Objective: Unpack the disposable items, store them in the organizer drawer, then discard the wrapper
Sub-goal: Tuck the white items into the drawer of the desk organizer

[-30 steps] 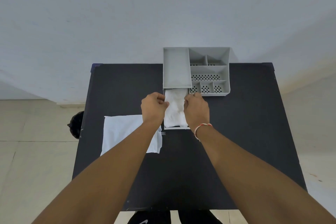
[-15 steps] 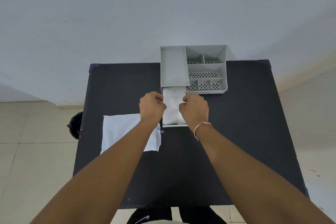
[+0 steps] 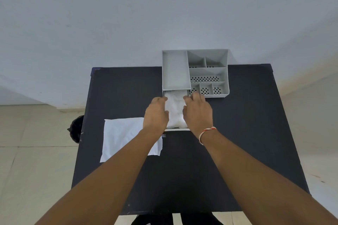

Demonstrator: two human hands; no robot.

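A grey organizer (image 3: pixel 208 71) with several compartments stands at the far edge of the black table (image 3: pixel 237 133). Its drawer (image 3: pixel 176 129) is pulled out toward me, and a crumpled white bundle of disposable items (image 3: pixel 175 111) lies in it. My left hand (image 3: pixel 156 113) presses the bundle's left side with curled fingers. My right hand (image 3: pixel 197 113), a thread band on its wrist, grips the bundle's right side, fingertips reaching to the organizer's front. The flat white wrapper (image 3: pixel 122 137) lies on the table to the left, partly under my left forearm.
A dark round object (image 3: pixel 75 129), perhaps a bin, sits on the floor beside the table's left edge. A pale wall rises right behind the organizer. The floor is tiled on both sides of the table.
Both hands have slid a little farther along the bundle toward the organizer, and their fingers have loosened from tight fists. The bundle sits lower in the drawer.
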